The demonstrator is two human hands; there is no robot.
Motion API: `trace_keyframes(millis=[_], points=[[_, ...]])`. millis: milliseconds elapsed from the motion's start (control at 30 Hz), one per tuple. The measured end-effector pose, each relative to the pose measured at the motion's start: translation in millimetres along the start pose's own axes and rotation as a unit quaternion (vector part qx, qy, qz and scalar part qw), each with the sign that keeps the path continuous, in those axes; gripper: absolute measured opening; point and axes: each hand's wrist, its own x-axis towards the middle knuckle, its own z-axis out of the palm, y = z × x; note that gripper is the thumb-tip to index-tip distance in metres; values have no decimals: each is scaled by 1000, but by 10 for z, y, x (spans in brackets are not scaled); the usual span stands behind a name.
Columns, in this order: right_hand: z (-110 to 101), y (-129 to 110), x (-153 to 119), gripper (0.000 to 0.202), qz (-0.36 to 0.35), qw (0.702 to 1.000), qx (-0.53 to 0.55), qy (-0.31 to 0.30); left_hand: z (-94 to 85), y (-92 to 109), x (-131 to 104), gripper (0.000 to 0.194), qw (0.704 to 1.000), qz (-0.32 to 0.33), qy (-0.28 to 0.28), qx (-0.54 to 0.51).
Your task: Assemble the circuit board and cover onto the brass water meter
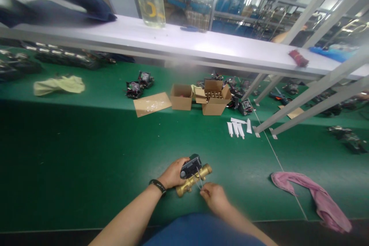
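Near the front of the green bench lies a brass pipe fitting (184,188) with a black plastic box-shaped unit (191,166) on its upper side; it looks like a meter. Around the black unit's left end my left hand (173,173) is closed, a dark band on its wrist. Two thin pale wires (199,180) run from the unit across the brass body. Their lower ends are pinched between the thumb and fingertips of my right hand (213,196), just right of the fitting. What else the right fingers cover is hidden.
Behind stand two cardboard boxes (181,103), one with brass parts, and a flat cardboard sheet (152,104). White tubes (236,129) lie right of them. A pink cloth (317,196) rests at right. A white shelf (184,42) with metal posts (300,103) crosses above.
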Motion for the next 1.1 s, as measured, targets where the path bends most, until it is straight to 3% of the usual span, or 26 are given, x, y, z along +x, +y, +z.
trace_keyframes(millis=[600,767,933,1100], points=[[16,98,-17,21,-9,998,-53,-40,-14,16,0,73,1000,9,5,-6],[166,425,-231,23,58,976,-174,-115,-7,2,-5,70,1000,25,14,-5],[226,863,-568,26,148,980,-109,-71,-7,15,-2,70,1000,19,11,3],[171,1138,-763,38,172,981,-68,-52,1,36,-1,69,1000,20,11,-4]])
